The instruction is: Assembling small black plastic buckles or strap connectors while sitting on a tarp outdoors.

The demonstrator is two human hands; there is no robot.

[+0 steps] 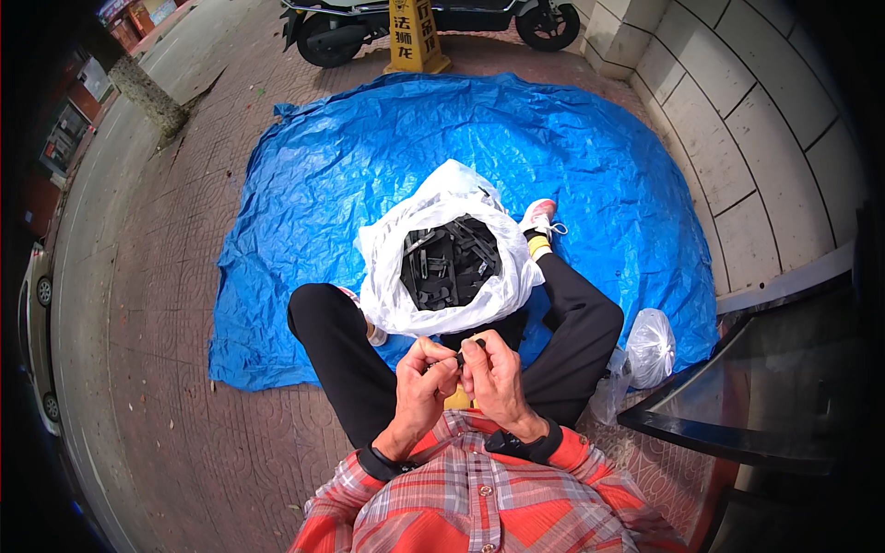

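Note:
Close in front of my chest, my left hand (424, 385) and my right hand (499, 380) meet with thumbs and fingers pinched together. Between them is a small black plastic piece (471, 348), mostly covered by my fingertips. Just beyond the hands stands a white plastic bag (383, 300) with its mouth rolled wide. Many black plastic parts (450, 263), long and narrow, lie jumbled inside it. Dark bands circle both wrists. Something yellow shows below the hands, too hidden to name.
My bent legs flank the bag on a creased blue tarp (295, 212). A tied translucent bag (651, 348) lies at the right, near a dark-framed panel (737, 405). Behind the tarp stand a yellow sign post (415, 41) and a scooter (341, 37). A tiled wall (765, 138) rises at right.

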